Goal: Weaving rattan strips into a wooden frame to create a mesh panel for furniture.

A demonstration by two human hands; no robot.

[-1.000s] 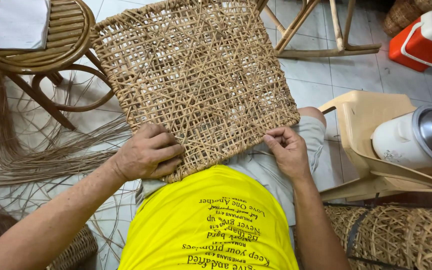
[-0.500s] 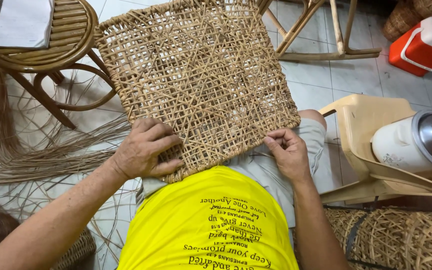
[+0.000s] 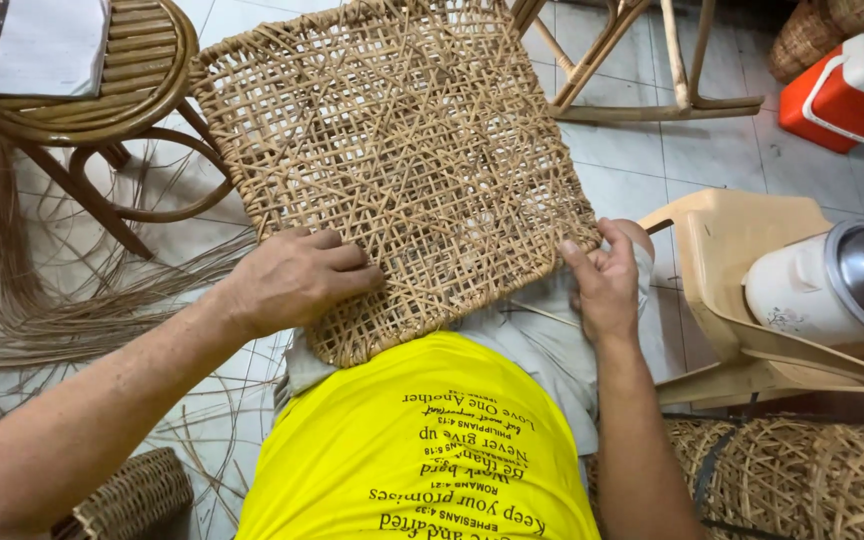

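A square woven rattan panel (image 3: 402, 160) with an open lattice rests on my lap, tilted away from me. My left hand (image 3: 297, 280) lies palm down on its near left part, fingers spread across the weave. At the panel's near right corner, my right hand (image 3: 607, 285) pinches the edge between thumb and fingers. A thin loose strand (image 3: 542, 313) pokes out under the panel beside that hand. I wear a yellow shirt (image 3: 422, 450) and grey shorts.
A round rattan stool (image 3: 142, 90) with a white sheet on it stands at the far left, above loose rattan strands (image 3: 42, 300) on the tiled floor. A beige plastic chair (image 3: 732, 260) holding a white cooker (image 3: 832, 280) is on my right. Woven baskets (image 3: 812, 480) sit nearby.
My left hand slid a little to the right across the weave and its fingers flattened. The right hand stayed at the near right corner.
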